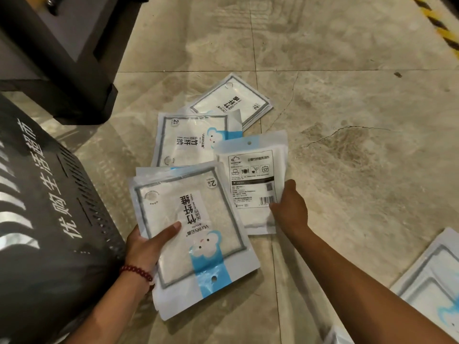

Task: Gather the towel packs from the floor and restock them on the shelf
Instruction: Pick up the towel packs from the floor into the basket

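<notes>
1. Held stack (191, 219) of towel packs, at least two, printed face up, sits low centre in the view, above the floor (347, 83). Left hand (145, 244) grips its 9 o'clock edge. The thumb lies flat across the top face, and the other fingers are curled underneath, out of sight.
2. Flipped pack (253, 184), barcode side up, lies at 2 o'clock of the held stack, edges overlapping. Right hand (290, 207) pinches its 4 o'clock corner, thumb on top beside the barcode, other fingers hidden beneath. Cannot tell whether this pack is clear of the floor.
3. Third pack (196, 137), face up and flat on the floor, is at 12 o'clock of the held stack and partly covered by both nearer packs.
4. Far packs (233, 100), seemingly two layered, lie tilted on the floor at 1 o'clock, their near edge under the third pack's corner.
5. Corner pack (434, 276) lies at 4 o'clock, well apart, cut off by the frame.
6. Red bead bracelet (136, 271) is on the left wrist.
7. Dark basket (49, 219) with white lettering stands at 9 o'clock, just beside the left hand. Dark shelf base (62, 58) is at 11 o'clock.
8. Yellow-black tape (439, 28) is in the 1 o'clock corner.
</notes>
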Tool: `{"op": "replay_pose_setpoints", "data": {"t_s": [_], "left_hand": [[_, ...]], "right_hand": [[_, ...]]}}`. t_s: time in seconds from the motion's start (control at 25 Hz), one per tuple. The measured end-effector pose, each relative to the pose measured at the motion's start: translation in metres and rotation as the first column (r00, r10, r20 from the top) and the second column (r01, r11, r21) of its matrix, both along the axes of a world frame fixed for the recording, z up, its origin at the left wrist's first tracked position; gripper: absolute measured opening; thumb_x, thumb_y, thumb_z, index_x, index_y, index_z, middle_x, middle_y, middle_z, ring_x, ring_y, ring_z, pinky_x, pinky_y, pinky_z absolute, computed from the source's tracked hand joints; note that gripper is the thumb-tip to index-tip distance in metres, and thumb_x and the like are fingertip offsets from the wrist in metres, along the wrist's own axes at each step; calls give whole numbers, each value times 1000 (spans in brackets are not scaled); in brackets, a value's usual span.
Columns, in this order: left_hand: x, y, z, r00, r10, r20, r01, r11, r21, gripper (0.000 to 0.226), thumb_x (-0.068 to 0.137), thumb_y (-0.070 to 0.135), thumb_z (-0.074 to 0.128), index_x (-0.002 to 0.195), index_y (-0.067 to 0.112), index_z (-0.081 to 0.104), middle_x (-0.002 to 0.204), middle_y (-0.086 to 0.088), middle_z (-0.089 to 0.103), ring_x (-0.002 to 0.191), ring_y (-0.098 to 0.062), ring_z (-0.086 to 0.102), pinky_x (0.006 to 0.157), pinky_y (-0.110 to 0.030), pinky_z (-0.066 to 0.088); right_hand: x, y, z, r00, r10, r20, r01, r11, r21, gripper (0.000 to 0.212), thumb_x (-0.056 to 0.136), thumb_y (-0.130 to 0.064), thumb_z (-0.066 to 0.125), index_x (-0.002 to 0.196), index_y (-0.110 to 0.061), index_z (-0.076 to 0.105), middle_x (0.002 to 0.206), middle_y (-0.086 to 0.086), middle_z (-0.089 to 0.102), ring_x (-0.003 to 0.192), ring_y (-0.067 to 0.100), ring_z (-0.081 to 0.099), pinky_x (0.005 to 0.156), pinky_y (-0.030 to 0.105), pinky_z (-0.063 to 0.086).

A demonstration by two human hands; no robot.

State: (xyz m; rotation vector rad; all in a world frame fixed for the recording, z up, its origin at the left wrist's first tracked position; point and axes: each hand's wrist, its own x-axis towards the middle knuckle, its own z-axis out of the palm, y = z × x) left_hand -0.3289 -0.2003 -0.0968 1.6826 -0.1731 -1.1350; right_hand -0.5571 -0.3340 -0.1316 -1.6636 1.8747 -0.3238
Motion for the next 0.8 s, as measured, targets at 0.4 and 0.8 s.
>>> {"op": "replay_pose_setpoints", "data": {"t_s": [0.4, 0.8], "left_hand": [[-8, 7, 6, 1000, -11, 5, 11, 1000, 8, 33, 70, -3, 72, 97, 14, 62, 94, -11, 69, 83, -26, 67, 65, -37, 57], [-67, -12, 91, 993, -84, 88, 95, 986, -136, 38, 68, 3, 76, 103, 9, 63, 99, -11, 70, 85, -24, 69, 65, -34, 59]], "right_hand": [[-87, 29, 34, 953, -198, 229, 241, 954, -177, 23, 86, -4, 57, 106, -4, 45, 91, 7, 51, 80, 24, 49, 60, 32, 32], [-145, 72, 119, 690, -363, 626, 501, 864, -51, 18, 87, -1, 58, 103, -10, 57, 90, 7, 63, 71, 11, 59, 52, 7, 45]]}}
